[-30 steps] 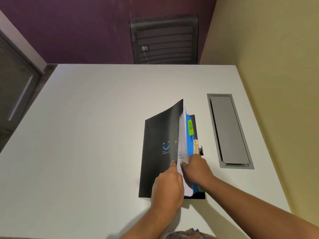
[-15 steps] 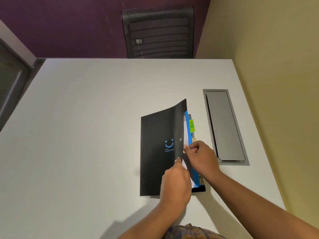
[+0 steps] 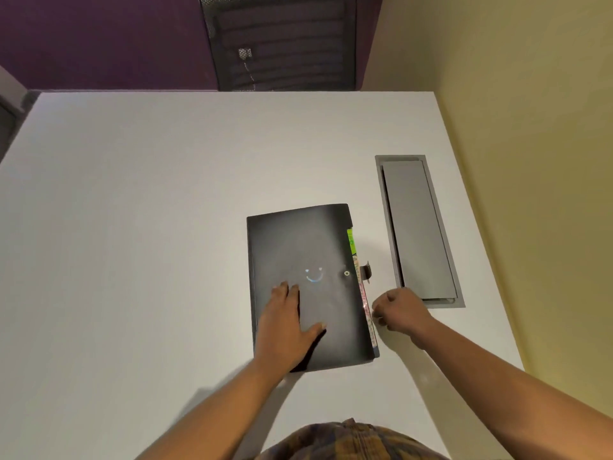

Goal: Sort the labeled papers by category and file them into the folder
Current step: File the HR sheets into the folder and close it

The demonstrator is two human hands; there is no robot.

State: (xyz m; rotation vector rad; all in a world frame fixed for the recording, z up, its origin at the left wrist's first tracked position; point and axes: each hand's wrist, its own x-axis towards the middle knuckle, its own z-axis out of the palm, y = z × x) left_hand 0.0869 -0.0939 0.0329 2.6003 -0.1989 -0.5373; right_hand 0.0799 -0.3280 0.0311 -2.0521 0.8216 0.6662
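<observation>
A black folder (image 3: 298, 240) with a small blue smile mark lies closed and flat on the white table (image 3: 149, 227). Coloured label tabs stick out along its right edge: a green one (image 3: 351, 241) near the top, pale ones lower down. A small clasp strap (image 3: 366, 271) pokes out at mid-edge. My left hand (image 3: 287, 323) rests flat on the cover's lower left, fingers spread. Just right of the folder, not touching it, my right hand (image 3: 396, 310) is curled loosely and holds nothing. The papers inside are hidden.
A grey recessed cable hatch (image 3: 418, 230) sits in the table to the right of the folder. A black mesh chair (image 3: 282, 41) stands behind the far edge. A yellow wall (image 3: 530, 161) borders the table's right side.
The folder's cover, lifted before, has come down shut. My left hand moved from the cover's edge onto its top. My right hand let go of the papers and drew out to the right.
</observation>
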